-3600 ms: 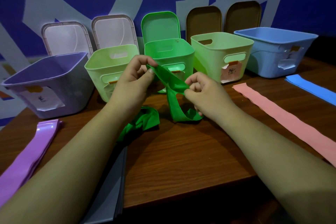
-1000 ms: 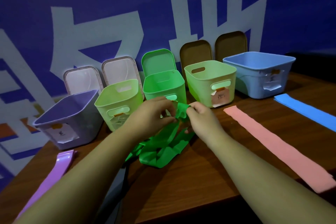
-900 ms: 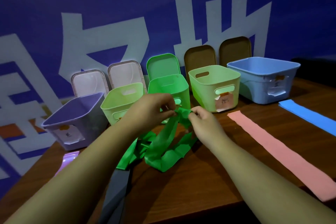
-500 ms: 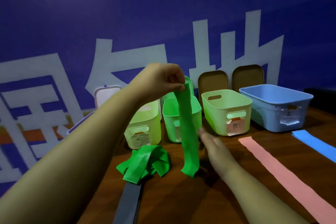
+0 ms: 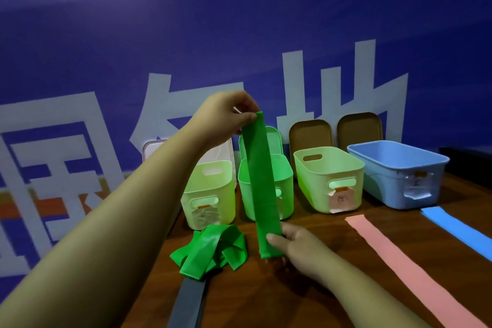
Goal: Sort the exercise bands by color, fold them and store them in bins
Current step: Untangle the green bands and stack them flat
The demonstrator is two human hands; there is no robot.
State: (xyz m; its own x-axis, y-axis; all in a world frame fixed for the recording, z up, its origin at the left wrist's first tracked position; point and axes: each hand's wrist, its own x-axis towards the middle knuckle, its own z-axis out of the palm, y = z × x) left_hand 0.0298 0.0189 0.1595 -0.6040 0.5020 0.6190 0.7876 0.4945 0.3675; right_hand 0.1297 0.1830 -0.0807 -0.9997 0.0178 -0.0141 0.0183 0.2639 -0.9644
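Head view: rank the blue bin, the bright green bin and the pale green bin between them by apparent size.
1. blue bin: clearly largest.
2. pale green bin.
3. bright green bin: looks narrowest, though the held green band hides part of its front, so second versus third is less sure.

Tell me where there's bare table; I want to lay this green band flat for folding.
Bare wood lies between the right hand and the pink band, and near the edge between the gray band and that forearm. Crowded: the bins behind, the green pile.
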